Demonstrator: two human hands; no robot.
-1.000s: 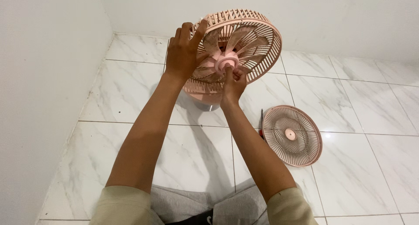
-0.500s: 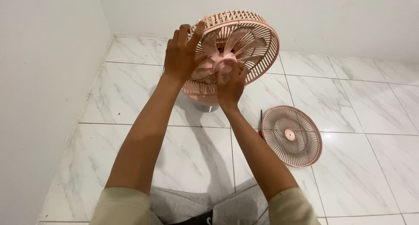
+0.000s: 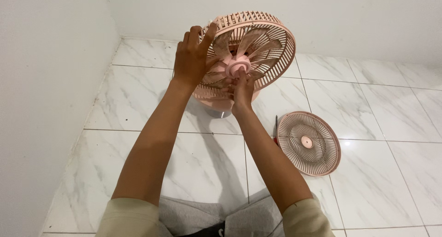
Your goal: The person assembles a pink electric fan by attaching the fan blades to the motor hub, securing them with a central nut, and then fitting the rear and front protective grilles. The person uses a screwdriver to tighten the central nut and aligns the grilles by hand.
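A pink fan [image 3: 248, 57] stands on the white marble tile floor [image 3: 377, 108], close to the corner where two white walls meet. Its front cover is off, so the pink blades [image 3: 264, 46] show inside the round back cage [image 3: 281, 57]. The fan head is tipped up a little toward the person.

In the middle of the blades sits a small round pink hub cap [image 3: 239, 66]. The right hand [image 3: 241, 90] reaches up from below, and its fingertips [image 3: 239, 75] are pinched together on that cap. The left hand [image 3: 193, 57] lies flat on the left side of the cage rim, with the fingers spread and pressed against the bars, and the thumb pointing up along the top edge. It is not curled shut; it holds the cage steady with an open palm.

Under the fan head you can see a bit of the grey round base [image 3: 217, 112], mostly hidden by the arms.

On the floor to the right, well apart from the fan, lies the pink front grille [image 3: 308, 142], flat on the tiles. Just beside its left edge lies a thin screwdriver [image 3: 276, 126] with a dark shaft and a bit of red at the handle.

At the bottom, the person's pale sleeves and grey trousers show.
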